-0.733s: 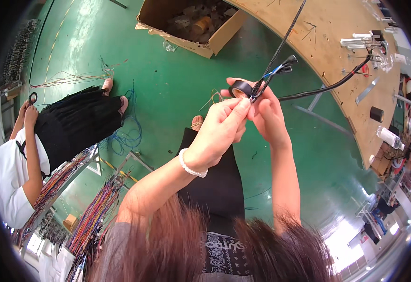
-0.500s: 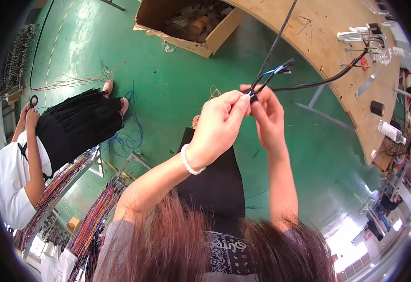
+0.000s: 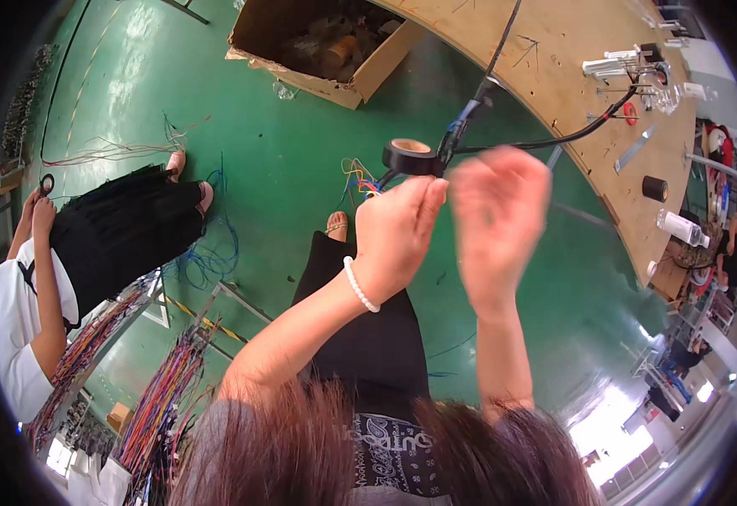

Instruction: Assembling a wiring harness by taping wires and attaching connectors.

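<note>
My left hand, with a white bead bracelet at the wrist, is closed round a black-taped wire harness. Its cable branches run up and right to the board. Coloured wire ends poke out beyond my left knuckles. Against the harness, just above my left thumb, sits a roll of black tape with a tan core. Right beside the harness is my right hand, raised and smeared by motion, so its fingers and any strip of tape in them do not show clearly.
At the right stands a wooden board with pegs, a black roll and a clear bottle. A cardboard box lies ahead. On the left, a co-worker in a black skirt stands near bundles of wires.
The tape roll now shows at the harness above my left thumb. My right hand has moved away to the right. Coloured wire ends have come into sight left of the harness.
</note>
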Motion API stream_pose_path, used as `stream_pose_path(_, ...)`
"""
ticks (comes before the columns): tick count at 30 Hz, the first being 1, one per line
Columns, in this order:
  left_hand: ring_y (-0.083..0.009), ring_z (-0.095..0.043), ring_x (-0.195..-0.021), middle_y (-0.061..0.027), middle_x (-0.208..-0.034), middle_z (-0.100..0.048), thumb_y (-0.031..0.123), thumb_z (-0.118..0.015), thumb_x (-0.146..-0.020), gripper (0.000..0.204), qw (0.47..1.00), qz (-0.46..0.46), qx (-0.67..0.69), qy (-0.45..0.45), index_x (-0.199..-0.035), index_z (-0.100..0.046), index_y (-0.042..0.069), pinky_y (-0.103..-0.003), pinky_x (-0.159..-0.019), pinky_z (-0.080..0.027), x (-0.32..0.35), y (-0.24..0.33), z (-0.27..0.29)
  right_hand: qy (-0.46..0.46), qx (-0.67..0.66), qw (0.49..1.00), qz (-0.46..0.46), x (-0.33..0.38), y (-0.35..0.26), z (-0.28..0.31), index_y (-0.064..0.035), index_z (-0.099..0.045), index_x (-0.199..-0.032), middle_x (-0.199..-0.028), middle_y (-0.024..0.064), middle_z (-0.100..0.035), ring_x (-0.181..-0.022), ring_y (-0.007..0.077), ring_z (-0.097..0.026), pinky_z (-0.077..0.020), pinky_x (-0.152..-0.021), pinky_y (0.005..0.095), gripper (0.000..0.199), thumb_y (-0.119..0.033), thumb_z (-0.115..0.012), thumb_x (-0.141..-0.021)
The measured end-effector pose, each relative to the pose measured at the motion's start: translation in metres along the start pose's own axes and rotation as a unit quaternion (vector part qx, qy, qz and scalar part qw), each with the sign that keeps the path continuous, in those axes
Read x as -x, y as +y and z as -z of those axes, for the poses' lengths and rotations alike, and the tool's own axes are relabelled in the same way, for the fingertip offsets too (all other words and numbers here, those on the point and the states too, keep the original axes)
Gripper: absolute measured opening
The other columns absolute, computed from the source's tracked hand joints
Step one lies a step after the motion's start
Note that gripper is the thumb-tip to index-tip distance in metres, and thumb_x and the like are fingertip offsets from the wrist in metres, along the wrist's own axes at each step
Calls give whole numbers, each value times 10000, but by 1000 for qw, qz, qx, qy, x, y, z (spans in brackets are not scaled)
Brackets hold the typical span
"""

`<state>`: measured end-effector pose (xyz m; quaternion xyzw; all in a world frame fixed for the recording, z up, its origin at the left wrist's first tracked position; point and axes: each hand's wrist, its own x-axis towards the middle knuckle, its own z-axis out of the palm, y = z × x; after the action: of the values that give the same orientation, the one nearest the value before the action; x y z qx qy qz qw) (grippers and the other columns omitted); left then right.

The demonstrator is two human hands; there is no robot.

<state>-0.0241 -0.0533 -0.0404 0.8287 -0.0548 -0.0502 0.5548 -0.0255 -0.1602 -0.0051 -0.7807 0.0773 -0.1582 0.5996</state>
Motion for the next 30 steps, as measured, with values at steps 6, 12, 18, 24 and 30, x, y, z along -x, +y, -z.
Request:
stream_pose_path(6,-194,-492,-429,-105,-525,-505,185,-565,-986,260,980,120,149,-61,-814,-628,1,-339,-446,-355,-8,5,8,-251,-310,894,-206,-17,69,14,-36,-448,-1308,-1399,209,-481,-1174,270,-584,-510,-961,392,434,-329,-546,-1003)
stream_pose_path(12,-199,-500,-427,-105,-516,-511,148,-598,-958,219,981,96,155,-73,-800,-610,-4,-343,-437,-343,-11,3,8,-389,-358,840,-124,-47,107,10,-79,-494,-1287,-1450,249,-425,-1266,396,-518,-455,-1050,482,512,-436,-604,-936)
stream_pose_path(18,-193,-484,-469,-68,-582,-520,99,-616,-942,190,996,-63,-42,-46,-785,-569,3,-317,-456,-360,-12,3,9,-327,-279,893,-135,-31,96,27,12,-557,-1241,-1352,199,-542,-1175,279,-595,-482,-1003,390,348,-209,-599,-976)
stream_pose_path(24,-227,-579,-598,-60,-689,-534,111,-621,-879,106,952,-213,-215,-46,-873,-551,31,-348,-541,-436,-10,-7,9,-233,-37,968,-86,12,51,53,26,-573,-932,-1236,111,-542,-922,110,-543,-438,-834,253,121,-93,-582,-952)
stream_pose_path(30,-256,-552,-592,-79,-716,-546,46,-655,-841,141,962,-209,-172,-23,-964,-601,1,-354,-564,-439,-3,-1,6,-111,-125,948,-270,0,-3,53,12,-593,-919,-1017,56,-609,-853,84,-527,-430,-784,244,194,-161,-552,-998)
